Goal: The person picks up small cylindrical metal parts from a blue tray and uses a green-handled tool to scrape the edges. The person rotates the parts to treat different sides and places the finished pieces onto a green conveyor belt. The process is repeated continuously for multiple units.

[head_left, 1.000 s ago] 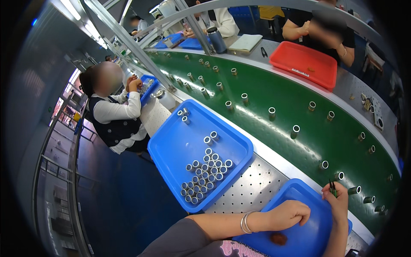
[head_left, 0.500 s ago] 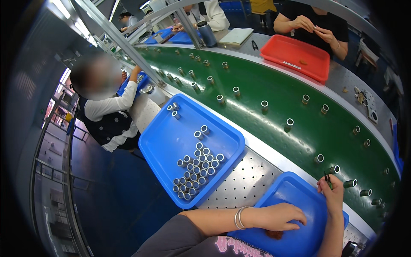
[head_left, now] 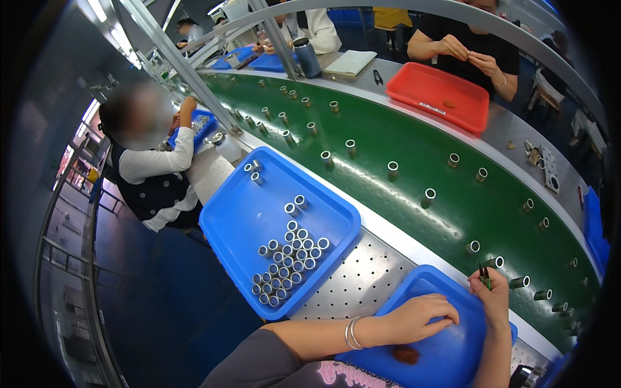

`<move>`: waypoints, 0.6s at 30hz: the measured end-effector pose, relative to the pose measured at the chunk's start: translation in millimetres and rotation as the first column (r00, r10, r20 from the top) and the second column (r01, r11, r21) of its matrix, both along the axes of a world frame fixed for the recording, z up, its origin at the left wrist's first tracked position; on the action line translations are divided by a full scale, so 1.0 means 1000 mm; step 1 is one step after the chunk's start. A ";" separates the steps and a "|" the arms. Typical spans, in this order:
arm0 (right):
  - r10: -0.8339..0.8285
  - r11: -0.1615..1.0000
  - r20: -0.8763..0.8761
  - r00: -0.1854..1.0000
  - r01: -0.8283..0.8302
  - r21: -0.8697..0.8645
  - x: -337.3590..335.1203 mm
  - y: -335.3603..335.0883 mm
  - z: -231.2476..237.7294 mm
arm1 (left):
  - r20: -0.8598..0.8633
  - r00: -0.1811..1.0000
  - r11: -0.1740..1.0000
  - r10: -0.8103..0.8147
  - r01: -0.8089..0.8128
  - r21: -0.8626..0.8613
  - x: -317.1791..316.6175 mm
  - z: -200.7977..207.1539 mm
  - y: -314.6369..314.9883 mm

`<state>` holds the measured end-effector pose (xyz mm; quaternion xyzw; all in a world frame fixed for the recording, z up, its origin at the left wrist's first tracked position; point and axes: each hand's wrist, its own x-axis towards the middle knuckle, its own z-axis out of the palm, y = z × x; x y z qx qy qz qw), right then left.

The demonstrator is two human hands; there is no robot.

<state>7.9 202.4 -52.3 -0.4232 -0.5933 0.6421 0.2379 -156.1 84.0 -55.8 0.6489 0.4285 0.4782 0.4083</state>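
Note:
Over the near blue tray (head_left: 414,284), my left hand (head_left: 417,319) hangs palm down with loosely bent fingers. A small gap shows by the thumb, and I see nothing held there. A reddish-brown clump (head_left: 406,354) lies in the tray below that wrist. My right hand (head_left: 493,297) is at the tray's far right edge, closed on small tweezers (head_left: 485,277) with dark tips and some green. Their tips point up and away, close to a metal sleeve (head_left: 495,262) on the green belt (head_left: 388,200). The tweezers' lower part is hidden in my fingers.
A larger blue tray (head_left: 242,223) holds many upright metal sleeves (head_left: 286,255). More sleeves stand spaced along the belt. Across it, a person's hands (head_left: 467,55) work above a red tray (head_left: 440,100). Another person (head_left: 162,165) sits at left. A metal frame post (head_left: 184,71) rises beyond.
The whole view has shifted slightly, so trays and belt appear a little further left. My left-hand fingers have drawn closer together. My right hand still grips the tweezers.

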 end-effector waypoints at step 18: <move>-0.030 1.000 0.048 0.998 0.030 0.004 -0.001 -0.002 -0.001 | 0.033 0.999 0.997 -0.030 0.032 -0.075 -0.007 0.005 -0.003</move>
